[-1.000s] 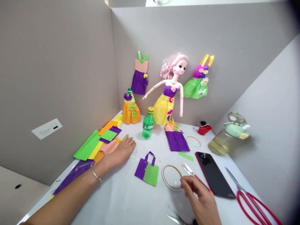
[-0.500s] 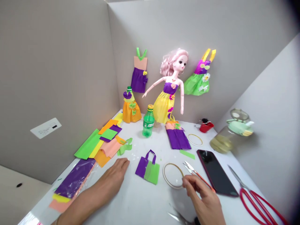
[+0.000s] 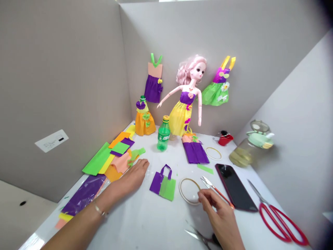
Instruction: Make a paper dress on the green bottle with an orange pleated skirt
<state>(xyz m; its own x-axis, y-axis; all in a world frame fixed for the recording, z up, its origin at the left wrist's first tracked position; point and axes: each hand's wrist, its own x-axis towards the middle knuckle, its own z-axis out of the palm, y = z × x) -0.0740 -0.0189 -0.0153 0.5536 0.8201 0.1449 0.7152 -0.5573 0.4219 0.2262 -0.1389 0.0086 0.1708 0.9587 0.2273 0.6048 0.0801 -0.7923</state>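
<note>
The small purple-and-green bag (image 3: 168, 188) lies on the counter (image 3: 145, 222), right of centre in the lower half of the frame, between both hands and touching neither. At lower right, the right hand (image 3: 220, 210) has thumb and forefinger drawn together beside the right edge of a pale ring (image 3: 190, 203) (whether they pinch it, I cannot tell). The left hand (image 3: 135, 173) rests palm down, fingers together and only slightly bent, near green scraps (image 3: 137, 152); its underside is hidden. The green bottle (image 3: 163, 133), at mid-frame, wears a label with white lettering, and a white sticker (image 3: 51, 140) at left carries print; both are too small to read.
</note>
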